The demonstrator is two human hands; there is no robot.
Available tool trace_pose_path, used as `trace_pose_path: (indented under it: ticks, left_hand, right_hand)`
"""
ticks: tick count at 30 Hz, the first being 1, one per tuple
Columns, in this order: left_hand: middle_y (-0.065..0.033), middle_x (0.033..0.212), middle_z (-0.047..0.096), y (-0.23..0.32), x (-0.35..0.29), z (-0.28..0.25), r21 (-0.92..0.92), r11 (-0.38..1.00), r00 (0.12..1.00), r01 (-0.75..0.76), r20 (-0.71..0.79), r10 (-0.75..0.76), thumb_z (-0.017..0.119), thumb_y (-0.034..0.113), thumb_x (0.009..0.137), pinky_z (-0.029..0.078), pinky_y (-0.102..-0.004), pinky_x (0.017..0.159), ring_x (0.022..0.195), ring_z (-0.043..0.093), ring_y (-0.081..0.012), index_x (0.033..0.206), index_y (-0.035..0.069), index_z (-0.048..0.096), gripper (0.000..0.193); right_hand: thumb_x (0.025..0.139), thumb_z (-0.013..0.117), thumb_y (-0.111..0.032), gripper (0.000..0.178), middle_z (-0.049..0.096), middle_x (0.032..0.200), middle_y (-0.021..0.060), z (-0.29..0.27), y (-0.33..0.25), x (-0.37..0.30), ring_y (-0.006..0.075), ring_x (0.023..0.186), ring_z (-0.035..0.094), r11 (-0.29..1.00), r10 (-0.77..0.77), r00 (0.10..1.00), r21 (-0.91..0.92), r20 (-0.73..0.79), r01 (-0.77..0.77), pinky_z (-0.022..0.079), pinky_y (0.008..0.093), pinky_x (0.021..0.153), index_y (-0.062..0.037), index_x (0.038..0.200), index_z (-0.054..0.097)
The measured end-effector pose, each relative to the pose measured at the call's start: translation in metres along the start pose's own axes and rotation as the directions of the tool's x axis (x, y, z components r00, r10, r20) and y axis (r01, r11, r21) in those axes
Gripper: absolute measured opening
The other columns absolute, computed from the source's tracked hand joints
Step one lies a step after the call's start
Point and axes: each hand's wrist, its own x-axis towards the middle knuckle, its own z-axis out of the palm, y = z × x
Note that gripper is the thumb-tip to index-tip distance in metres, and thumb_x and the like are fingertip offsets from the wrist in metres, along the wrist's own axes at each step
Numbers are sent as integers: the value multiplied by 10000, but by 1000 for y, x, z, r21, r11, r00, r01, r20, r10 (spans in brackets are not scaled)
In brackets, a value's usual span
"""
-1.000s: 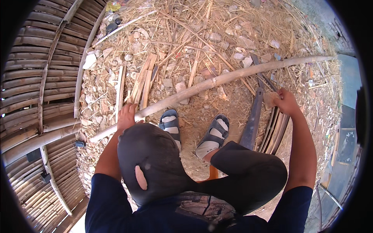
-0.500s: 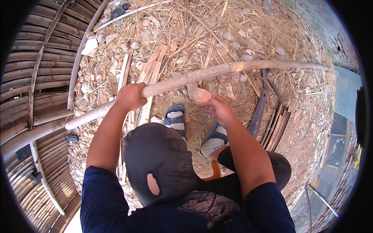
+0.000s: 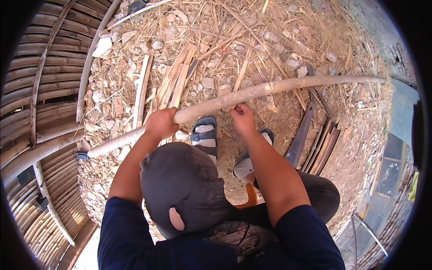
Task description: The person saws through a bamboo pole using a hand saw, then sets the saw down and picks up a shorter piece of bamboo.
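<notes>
A long, slightly curved bamboo pole runs across in front of me, its left end lower and nearer. My left hand is wrapped round it left of the middle. Just below the pole, my right hand has its fingers curled at the pole's near side. The pole and the fingers mostly hide what the right hand holds; a bit of a pale orange lump shows there. My sandalled feet are under the pole, the left sandal between my hands.
Split wood strips lie beyond my left hand. Dark curved pieces and a long dark blade-like piece lie at the right. Stones and straw cover the ground. A bamboo slat wall stands at the left, blue-grey panels at the right.
The pole and my left hand have shifted slightly right and nearer. My right hand has moved left and up to the pole; the orange lump it touched is now mostly hidden.
</notes>
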Motion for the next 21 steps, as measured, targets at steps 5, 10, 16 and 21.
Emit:
trace_pose_path:
  ticks: [5,10,16,21]
  left_hand:
    - [-144,1017,708,4,5,11,29,1000,1000,2,-12,-1,755,232,782,550,-474,880,981,705,-342,1062,83,615,347]
    - [-119,1099,677,8,-7,9,21,1000,996,13,-93,-11,782,255,781,525,-502,900,1034,695,-338,1182,119,604,459]
    - [-111,1322,565,11,-29,13,46,996,960,72,-274,-57,833,356,764,400,-526,1070,1268,554,-321,1439,187,521,763]
    - [-123,1389,526,-9,-44,44,93,995,728,17,-684,52,768,418,809,349,-534,1130,1327,497,-326,1484,196,500,760]
  right_hand:
    - [846,806,-297,491,706,952,125,-33,2,-7,217,872,658,993,90,996,-81,22,-88,528,360,789,36,1192,702]
    - [851,729,-188,346,728,1039,167,-171,-103,-36,304,966,699,769,150,815,-583,560,260,548,402,867,5,1138,710]
    - [889,645,-54,257,686,1026,105,-360,-156,-125,214,963,661,853,-11,987,-513,160,92,532,339,860,-16,1142,664]
    - [1006,529,-229,288,721,1114,120,-431,15,-216,190,993,674,537,193,981,-837,-2,-107,541,386,853,-23,1134,683]
